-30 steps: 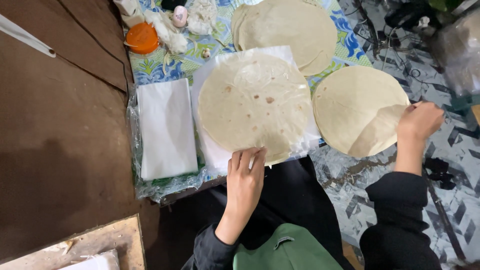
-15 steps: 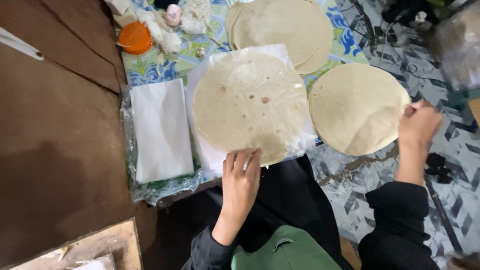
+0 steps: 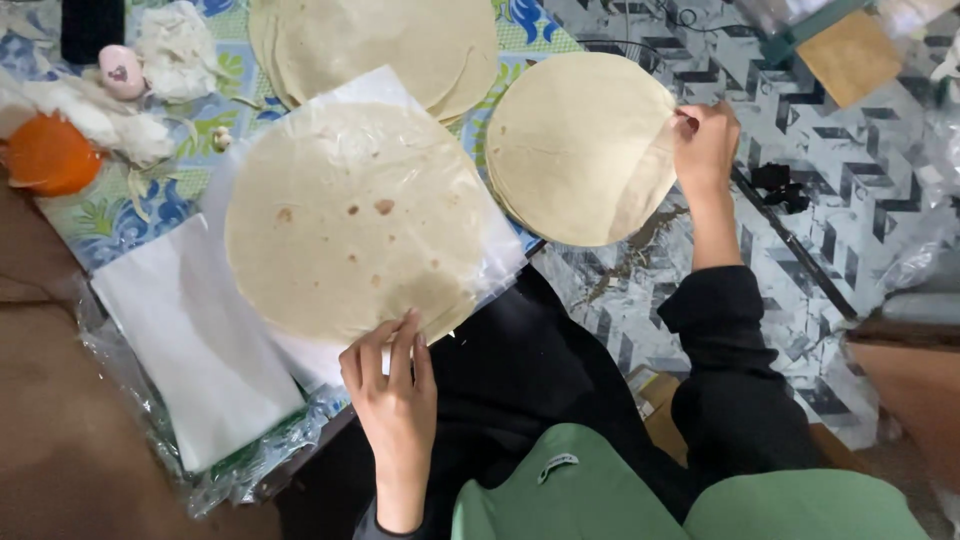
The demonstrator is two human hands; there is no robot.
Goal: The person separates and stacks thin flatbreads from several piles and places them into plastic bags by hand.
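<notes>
Left hand: your left hand [image 3: 393, 395] lies flat, fingers spread, on the near edge of the browned flatbread [image 3: 355, 215], gripping nothing.
Right hand: your right hand [image 3: 706, 140] pinches the rim of the top pale flatbread [image 3: 575, 145], lifting it.
Done: one flatbread sits on the clear plastic sheet [image 3: 500, 262].
Left: two stacks [image 3: 380, 40] remain; white papers [image 3: 190, 345] lie unused.

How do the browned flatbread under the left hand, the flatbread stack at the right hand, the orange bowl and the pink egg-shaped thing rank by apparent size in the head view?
1. Browned flatbread
2. Flatbread stack
3. Orange bowl, partly cut off
4. Pink egg-shaped thing
</notes>
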